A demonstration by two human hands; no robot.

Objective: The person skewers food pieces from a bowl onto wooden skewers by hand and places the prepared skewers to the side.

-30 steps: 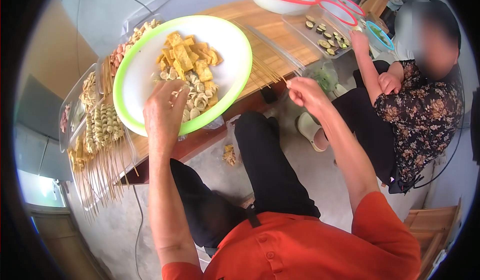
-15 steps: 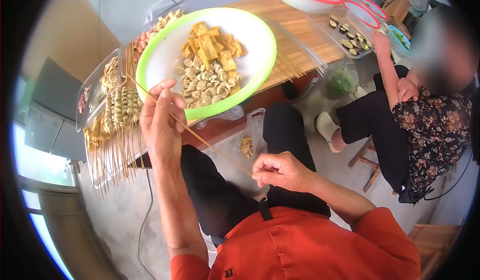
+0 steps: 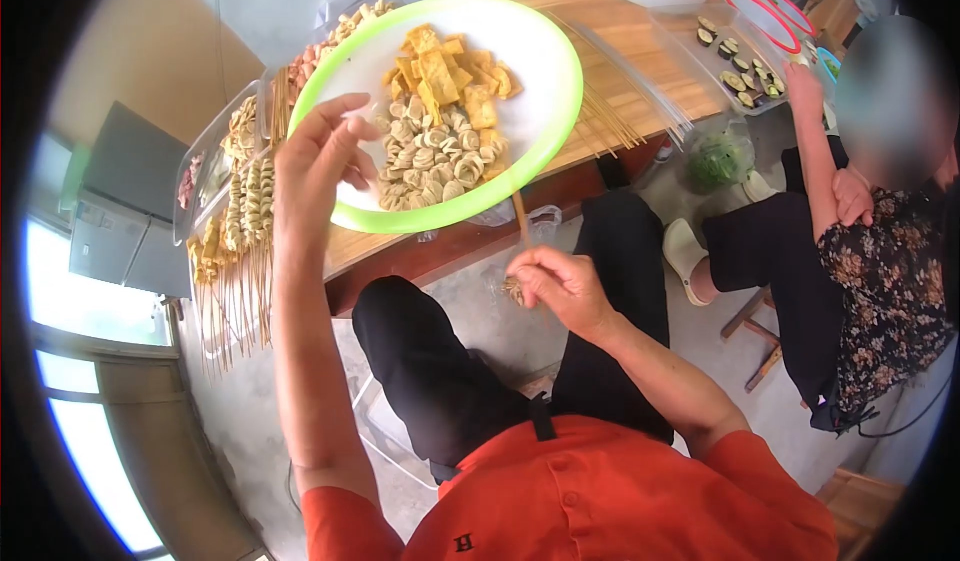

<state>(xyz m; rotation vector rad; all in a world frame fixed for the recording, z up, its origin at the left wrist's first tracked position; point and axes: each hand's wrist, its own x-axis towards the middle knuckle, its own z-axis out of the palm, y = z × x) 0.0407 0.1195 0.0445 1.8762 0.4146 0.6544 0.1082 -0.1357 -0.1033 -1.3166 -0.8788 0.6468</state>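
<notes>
My right hand (image 3: 562, 286) pinches a thin bamboo skewer (image 3: 521, 217), which points up toward the bowl's near rim. My left hand (image 3: 325, 156) is raised at the bowl's left edge, fingers parted and holding nothing that I can see. The large white bowl (image 3: 545, 111) has a bright green rim. Yellow fried tofu pieces (image 3: 440, 76) lie in its far part, and small beige rolled pieces (image 3: 430, 161) are heaped nearer to me. Left of my left hand, finished skewers of beige rolls (image 3: 248, 206) lie with their sticks hanging over the table edge.
Loose skewers (image 3: 610, 116) lie on the wooden table (image 3: 625, 61) right of the bowl. Farther right is a clear tray (image 3: 700, 66) with eggplant slices (image 3: 735, 81). A seated person (image 3: 880, 261) is at the right. A bag of greens (image 3: 718, 156) is beside the table.
The skewer no longer spans both hands; my left hand has let go and moved up. My right hand has risen, with the skewer now pointing toward the bowl. The whole view has shifted slightly.
</notes>
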